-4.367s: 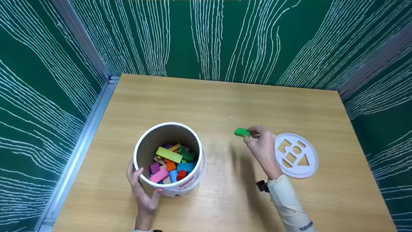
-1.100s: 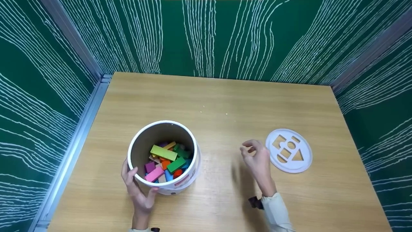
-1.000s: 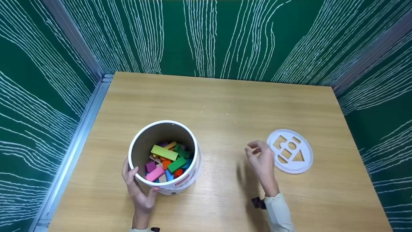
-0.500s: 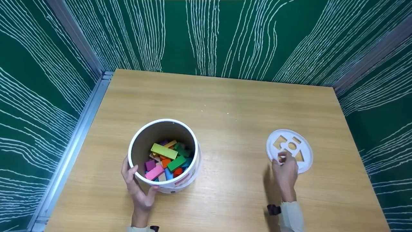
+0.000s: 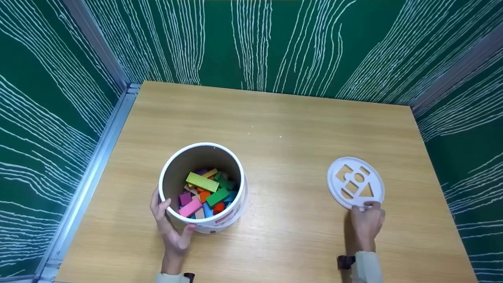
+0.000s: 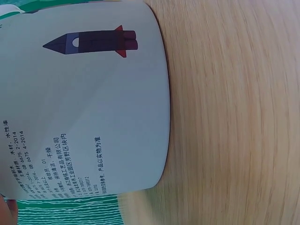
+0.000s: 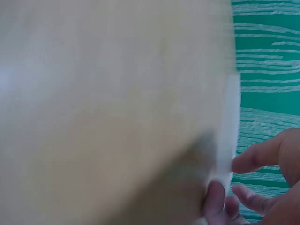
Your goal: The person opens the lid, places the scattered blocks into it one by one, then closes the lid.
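A white round bucket (image 5: 232, 214) of colored wooden blocks stands left of the table's middle, its side also filling much of the left wrist view. My left hand (image 5: 171, 236) grips its near left side, fingers and thumb around the wall just below the rim. Inside, a green block (image 5: 217, 197) lies beside a yellow-green block (image 5: 202, 182) and a pink one (image 5: 190, 207). On the right is a flat white shape-sorter lid (image 5: 338, 188) with cut-out holes. My right hand (image 5: 368, 223) pinches the lid's near edge; fingertips (image 7: 243, 161) meet the rim in the right wrist view.
The wooden table (image 5: 275, 118) ends at green walls with white wavy lines at the back and sides. A metal rail (image 5: 106, 153) runs along the left edge. Small white specks (image 5: 280, 136) dot the table behind the bucket.
The green block has gone from my right hand into the bucket. My right hand has moved right and nearer to the lid's front edge. The left hand keeps its hold.
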Tool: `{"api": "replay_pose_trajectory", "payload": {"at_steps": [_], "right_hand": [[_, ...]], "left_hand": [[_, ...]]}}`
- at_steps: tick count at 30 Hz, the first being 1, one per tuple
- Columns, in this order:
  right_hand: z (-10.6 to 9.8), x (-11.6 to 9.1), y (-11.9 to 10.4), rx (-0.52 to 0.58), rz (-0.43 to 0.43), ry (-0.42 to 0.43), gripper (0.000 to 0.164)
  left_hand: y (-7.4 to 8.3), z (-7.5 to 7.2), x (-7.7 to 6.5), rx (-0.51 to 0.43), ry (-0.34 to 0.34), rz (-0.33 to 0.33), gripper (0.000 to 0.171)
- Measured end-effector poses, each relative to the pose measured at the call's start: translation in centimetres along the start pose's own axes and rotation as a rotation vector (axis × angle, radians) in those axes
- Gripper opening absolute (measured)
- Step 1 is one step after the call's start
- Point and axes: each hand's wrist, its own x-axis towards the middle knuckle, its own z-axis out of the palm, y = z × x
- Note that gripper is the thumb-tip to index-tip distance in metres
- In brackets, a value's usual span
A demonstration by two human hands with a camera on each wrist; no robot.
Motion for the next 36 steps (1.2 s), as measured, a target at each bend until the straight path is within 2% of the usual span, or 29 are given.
{"api": "replay_pose_trajectory", "payload": {"at_steps": [4,6,12,15,19,26,31,36], "right_hand": [[-0.3,0.6,0.5,0.025,0.019,-0.007,0.039],[-0.7,0.7,0.5,0.021,0.037,-0.038,0.042],[-2.2,1.1,0.0,-0.007,0.143,-0.209,0.057],[-2.8,1.2,0.0,0.007,0.121,-0.246,0.058],[-2.9,1.4,0.3,0.056,0.084,-0.256,0.057],[-3.2,1.6,0.1,0.107,0.154,-0.251,0.07],[-3.6,1.5,-0.5,0.176,0.193,-0.227,0.07],[-3.9,1.2,-1.7,0.271,0.231,-0.271,0.071]], "left_hand": [[0.4,0.0,0.3,-0.002,-0.008,-0.013,0.067],[0.6,0.1,0.4,-0.002,-0.014,-0.021,0.066],[0.9,0.2,0.6,-0.019,-0.014,-0.011,0.065],[0.7,0.2,0.5,-0.024,0.002,0.018,0.066],[0.5,0.3,0.4,-0.028,0.014,0.046,0.067],[0.4,0.3,0.3,-0.033,0.009,0.039,0.067],[0.5,0.2,0.5,-0.038,0.005,0.031,0.067],[0.5,-0.1,0.5,-0.036,0.006,0.017,0.067]]}}
